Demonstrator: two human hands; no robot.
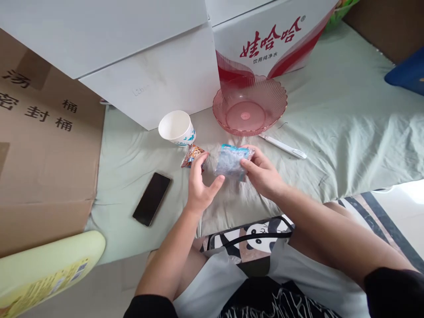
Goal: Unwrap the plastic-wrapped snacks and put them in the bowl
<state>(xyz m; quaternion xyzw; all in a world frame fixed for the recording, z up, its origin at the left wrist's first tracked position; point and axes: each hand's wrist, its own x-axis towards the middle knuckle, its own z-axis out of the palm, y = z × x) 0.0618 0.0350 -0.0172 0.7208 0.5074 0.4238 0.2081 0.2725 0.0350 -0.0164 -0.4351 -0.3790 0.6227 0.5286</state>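
Note:
My right hand [263, 172] grips a small clear plastic packet [232, 162] with blue printing, its thumb on the near face. Just left of the packet is my left hand [202, 183], fingers and thumb apart, with nothing between them. Partly hidden behind my left fingers, a small brown and orange snack packet [191, 155] lies on the cloth. A white paper cup [176, 126] with a blue pattern stands behind it. The pink ribbed bowl [247, 112] sits beyond my right hand, and a white utility knife [285, 147] lies to the right of the bowl.
A dark phone [152, 198] rests on the green cloth [347, 132] at left. White boxes [159, 79] and a red-and-white carton [268, 48] stand along the back. A large brown cardboard box [46, 176] borders the left side, above a pale yellow-green object [49, 260].

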